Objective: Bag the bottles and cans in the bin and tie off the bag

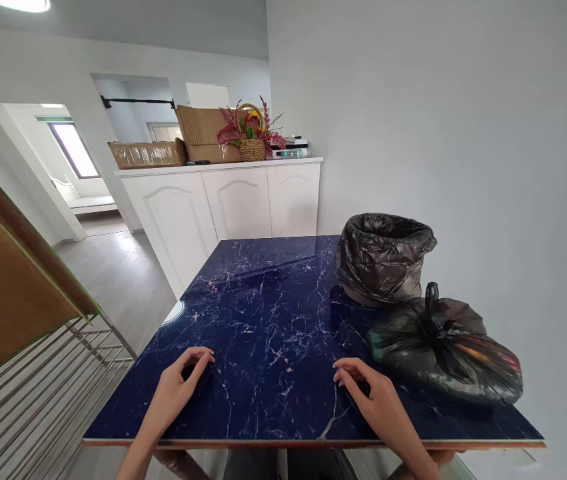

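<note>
My left hand (179, 385) rests on the blue marble-patterned table (263, 320) near its front left. Its fingers are bent, with the thumb and forefinger tips brought together around a small gap, and nothing shows in them. Toward the front right, my right hand (372, 395) lies on the same tabletop in a like pose, also holding nothing. Just beyond it sits a knotted black plastic bag (453, 353), bulging, with coloured contents showing through. Behind that bag stands a trash bin lined with a black bag (383, 267), its mouth open at the top.
A white cabinet (243, 200) stands past the table's far edge, bearing cardboard boxes (203, 137), a flower basket (252, 148) and a clear bottle (296, 153). To the left is a metal rack (28, 407) beside a brown panel (13, 267). A wall (463, 133) borders the right.
</note>
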A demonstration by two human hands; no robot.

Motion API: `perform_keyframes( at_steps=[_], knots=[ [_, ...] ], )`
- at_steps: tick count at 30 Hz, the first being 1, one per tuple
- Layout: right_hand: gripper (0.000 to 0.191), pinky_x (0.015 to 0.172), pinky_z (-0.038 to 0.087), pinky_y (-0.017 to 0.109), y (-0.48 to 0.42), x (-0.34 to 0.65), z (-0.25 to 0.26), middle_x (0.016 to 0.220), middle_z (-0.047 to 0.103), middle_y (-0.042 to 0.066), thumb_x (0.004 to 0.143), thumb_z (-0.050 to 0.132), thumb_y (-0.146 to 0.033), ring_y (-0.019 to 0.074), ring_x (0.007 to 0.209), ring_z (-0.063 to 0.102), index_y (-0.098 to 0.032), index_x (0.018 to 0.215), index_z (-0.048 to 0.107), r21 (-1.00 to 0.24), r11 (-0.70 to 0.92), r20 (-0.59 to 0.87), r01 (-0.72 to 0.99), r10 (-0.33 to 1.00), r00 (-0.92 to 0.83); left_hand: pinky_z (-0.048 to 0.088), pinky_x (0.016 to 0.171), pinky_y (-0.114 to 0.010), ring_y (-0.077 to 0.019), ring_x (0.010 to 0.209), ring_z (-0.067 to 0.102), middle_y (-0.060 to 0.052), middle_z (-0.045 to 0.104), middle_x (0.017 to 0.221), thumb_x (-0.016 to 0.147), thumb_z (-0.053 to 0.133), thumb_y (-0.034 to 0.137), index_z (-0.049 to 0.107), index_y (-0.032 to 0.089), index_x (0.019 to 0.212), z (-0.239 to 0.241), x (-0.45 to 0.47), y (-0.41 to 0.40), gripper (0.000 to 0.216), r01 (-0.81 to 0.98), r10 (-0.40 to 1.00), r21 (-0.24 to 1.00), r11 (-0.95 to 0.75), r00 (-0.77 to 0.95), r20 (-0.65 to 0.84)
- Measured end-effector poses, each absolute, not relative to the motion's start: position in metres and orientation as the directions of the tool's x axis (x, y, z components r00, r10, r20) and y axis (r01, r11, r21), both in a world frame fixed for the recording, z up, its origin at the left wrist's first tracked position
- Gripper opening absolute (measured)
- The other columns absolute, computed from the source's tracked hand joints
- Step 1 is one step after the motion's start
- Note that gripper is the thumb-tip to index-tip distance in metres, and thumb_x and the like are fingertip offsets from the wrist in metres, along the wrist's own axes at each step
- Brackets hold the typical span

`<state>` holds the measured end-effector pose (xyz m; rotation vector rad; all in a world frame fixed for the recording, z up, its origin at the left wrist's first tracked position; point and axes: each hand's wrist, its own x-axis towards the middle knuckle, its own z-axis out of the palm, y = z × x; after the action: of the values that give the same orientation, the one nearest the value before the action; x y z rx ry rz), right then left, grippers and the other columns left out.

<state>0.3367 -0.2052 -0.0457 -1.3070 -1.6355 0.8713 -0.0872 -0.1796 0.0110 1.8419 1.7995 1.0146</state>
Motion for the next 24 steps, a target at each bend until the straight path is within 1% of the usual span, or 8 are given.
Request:
perform_keyframes(
  at_steps=[3, 10, 16, 24],
  knots=[
    [0.034, 0.085, 0.060, 0.033, -0.2063, 0.3372, -0.0451, 0.106, 0.080, 0.007, 0.109, 0.050, -0.053, 0.0240, 0.097, 0.077, -0.028, 0.119, 0.070, -0.893, 0.206, 0.177, 0.401, 0.978, -0.108, 0.060, 0.094, -0.038, -0.0291, 0.099, 0.078, -0.007, 0.083, 0.105, 0.095, 0.057, 0.073, 0.077, 0.025, 0.106, 0.0104, -0.0871, -0.1798, 0.053, 0.699, 0.970, 0.706, -0.110, -0.080, 0.230],
    [0.031, 0.087, 0.058, 0.032, -0.2055, 0.3379, -0.0496, 0.105, 0.080, 0.005, 0.109, 0.051, -0.050, 0.0228, 0.097, 0.077, -0.027, 0.117, 0.071, -0.880, 0.242, 0.219, 0.409, 0.970, -0.104, 0.060, 0.096, -0.038, -0.0285, 0.098, 0.079, -0.007, 0.083, 0.102, 0.094, 0.059, 0.072, 0.077, 0.025, 0.103, 0.0086, -0.0860, -0.1797, 0.052, 0.685, 0.962, 0.715, -0.138, -0.080, 0.261],
    [0.032, 0.091, 0.057, 0.033, -0.2061, 0.3389, -0.0493, 0.107, 0.080, 0.005, 0.109, 0.051, -0.050, 0.0225, 0.099, 0.076, -0.027, 0.118, 0.071, -0.876, 0.232, 0.205, 0.423, 0.973, -0.108, 0.058, 0.098, -0.039, -0.0286, 0.101, 0.079, -0.007, 0.083, 0.104, 0.095, 0.058, 0.071, 0.076, 0.025, 0.106, 0.0066, -0.0860, -0.1801, 0.051, 0.679, 0.964, 0.722, -0.134, -0.079, 0.253],
    [0.031, 0.086, 0.058, 0.032, -0.2081, 0.3399, -0.0487, 0.107, 0.080, 0.005, 0.108, 0.052, -0.050, 0.0226, 0.098, 0.077, -0.028, 0.117, 0.071, -0.861, 0.247, 0.220, 0.444, 0.969, -0.113, 0.057, 0.096, -0.038, -0.0280, 0.100, 0.077, -0.007, 0.082, 0.106, 0.096, 0.058, 0.071, 0.076, 0.024, 0.106, 0.0044, -0.0848, -0.1815, 0.051, 0.677, 0.968, 0.727, -0.115, -0.088, 0.236]
  ],
)
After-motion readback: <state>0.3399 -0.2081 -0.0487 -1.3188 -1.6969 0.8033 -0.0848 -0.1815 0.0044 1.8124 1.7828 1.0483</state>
